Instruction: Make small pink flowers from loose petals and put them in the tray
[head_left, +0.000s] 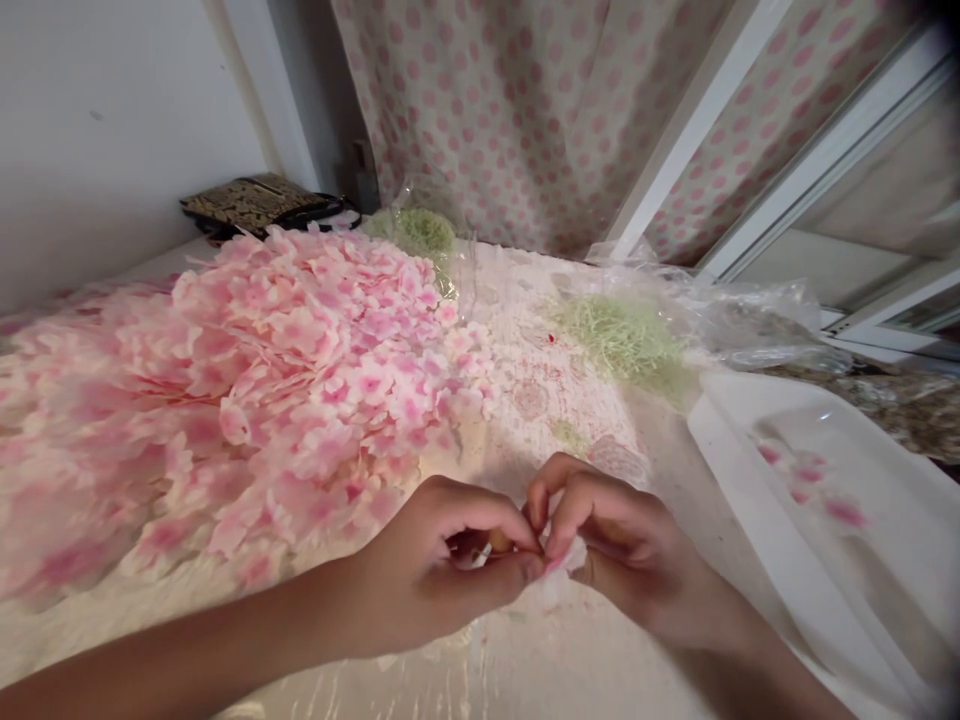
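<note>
Near the front of the table, my two hands meet with their fingertips almost touching. Between them is a small pink and white fabric flower [564, 562], partly hidden by the fingers. My left hand [457, 565] pinches it at its left side with thumb and forefinger. The curled fingers of my right hand [619, 540] grip its right side. A large heap of pink artificial flower petals [300, 350] spreads to the left of my hands. On the right, a white tray [731, 480] has several pink and white flowers [814, 480] lying in it.
Pale green stringy filler [626, 335] lies mid-table by crumpled clear plastic [750, 310]. More green filler [420, 235] sits in a clear bag behind the heap. A patterned dark pouch [255, 200] rests at the back left. A polka-dot curtain [510, 120] hangs behind the table.
</note>
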